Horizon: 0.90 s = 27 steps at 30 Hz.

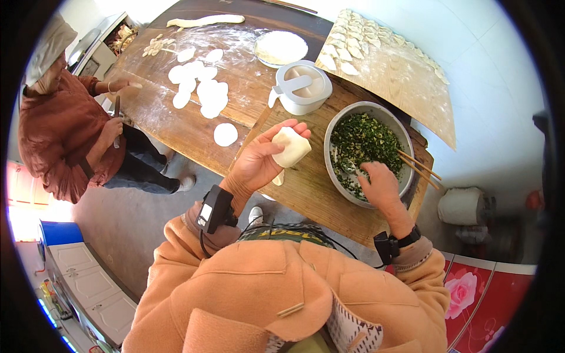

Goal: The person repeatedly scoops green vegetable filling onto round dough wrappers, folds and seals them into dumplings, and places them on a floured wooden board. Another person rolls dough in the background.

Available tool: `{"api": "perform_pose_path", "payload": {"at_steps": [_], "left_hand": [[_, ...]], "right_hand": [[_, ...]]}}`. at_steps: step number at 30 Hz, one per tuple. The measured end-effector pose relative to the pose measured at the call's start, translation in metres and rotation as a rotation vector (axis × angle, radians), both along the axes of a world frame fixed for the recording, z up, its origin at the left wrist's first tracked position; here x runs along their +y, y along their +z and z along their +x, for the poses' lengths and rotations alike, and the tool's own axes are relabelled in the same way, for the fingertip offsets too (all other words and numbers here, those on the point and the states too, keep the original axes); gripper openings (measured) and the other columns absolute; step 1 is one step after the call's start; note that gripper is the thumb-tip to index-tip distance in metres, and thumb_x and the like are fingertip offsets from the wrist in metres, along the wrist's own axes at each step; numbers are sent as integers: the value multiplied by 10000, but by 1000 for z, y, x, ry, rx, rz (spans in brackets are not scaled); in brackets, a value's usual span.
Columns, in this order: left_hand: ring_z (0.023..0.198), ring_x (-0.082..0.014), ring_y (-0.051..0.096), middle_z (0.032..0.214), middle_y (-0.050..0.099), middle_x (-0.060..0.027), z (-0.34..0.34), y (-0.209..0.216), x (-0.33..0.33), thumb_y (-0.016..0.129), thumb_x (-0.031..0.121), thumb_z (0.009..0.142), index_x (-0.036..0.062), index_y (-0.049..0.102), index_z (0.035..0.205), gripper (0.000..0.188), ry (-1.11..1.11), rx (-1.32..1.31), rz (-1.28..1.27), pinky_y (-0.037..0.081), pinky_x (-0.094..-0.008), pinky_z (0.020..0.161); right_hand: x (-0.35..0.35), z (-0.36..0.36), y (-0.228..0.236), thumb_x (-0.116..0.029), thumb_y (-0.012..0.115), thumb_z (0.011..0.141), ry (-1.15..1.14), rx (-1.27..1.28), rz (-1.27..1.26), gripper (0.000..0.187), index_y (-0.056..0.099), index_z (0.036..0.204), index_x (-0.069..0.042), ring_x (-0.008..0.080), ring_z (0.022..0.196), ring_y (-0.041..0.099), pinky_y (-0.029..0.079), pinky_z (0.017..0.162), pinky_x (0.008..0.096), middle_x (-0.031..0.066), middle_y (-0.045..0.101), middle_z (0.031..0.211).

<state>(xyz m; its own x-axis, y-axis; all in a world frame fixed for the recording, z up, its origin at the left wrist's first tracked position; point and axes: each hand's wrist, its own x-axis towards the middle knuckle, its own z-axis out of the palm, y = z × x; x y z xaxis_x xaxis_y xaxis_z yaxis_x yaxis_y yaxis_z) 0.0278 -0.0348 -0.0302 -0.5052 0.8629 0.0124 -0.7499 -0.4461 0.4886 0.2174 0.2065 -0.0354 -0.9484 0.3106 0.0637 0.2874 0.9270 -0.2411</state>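
My left hand holds a dumpling wrapper, a pale round of dough resting on the palm and fingers with the thumb over its edge. My right hand is down in a large metal bowl, its fingers bent into chopped green filling. A pale or shiny bit shows by those fingertips, too small to make out. Two wooden chopsticks lean over the bowl's right rim. More flat wrappers lie on the floured wooden table, left of my left hand.
A white lidded container stands beyond the bowl. Behind are a flour dish, a dough roll and small dough pieces. Rows of dumplings fill part of a board. A person stands at left, holding a knife-like tool.
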Motion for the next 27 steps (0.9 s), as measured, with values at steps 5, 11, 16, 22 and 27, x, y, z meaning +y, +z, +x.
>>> {"api": "perform_pose_path", "payload": {"at_steps": [5,11,16,22,27], "left_hand": [[1224,-235,525,1329,518,-123,4,-16,1,571,25,915,-24,423,1353,465,6,-58,-53,421,-370,1066],[1142,-230,574,1197,579,-111,23,-48,-9,565,88,944,18,514,1186,257,119,-264,-55,481,-361,994],[1132,-233,580,1177,595,-108,41,-52,-8,570,110,954,36,529,1179,240,138,-381,-327,487,-372,989],[1141,-249,577,1162,612,-104,65,-54,12,583,157,956,64,551,1163,229,89,-329,-346,488,-431,991],[1160,-275,571,1189,603,-123,72,-53,38,564,183,966,57,546,1152,226,-41,-386,-287,490,-443,996]], "right_hand": [[26,10,-27,-189,616,845,-168,-396,-104,174,621,884,-20,399,811,626,505,720,490,193,644,833],[59,16,-31,-112,560,877,-68,-225,-141,135,661,938,-45,371,822,623,510,711,478,152,642,853],[49,-20,-41,-65,578,816,88,0,1,107,654,891,-76,324,794,625,508,673,444,103,580,830],[74,15,-32,-34,578,782,380,-110,47,108,637,858,-83,288,777,628,510,649,413,90,554,822],[68,7,-25,-29,585,764,344,-110,59,124,648,859,-77,308,782,640,517,656,415,91,578,844]]}}
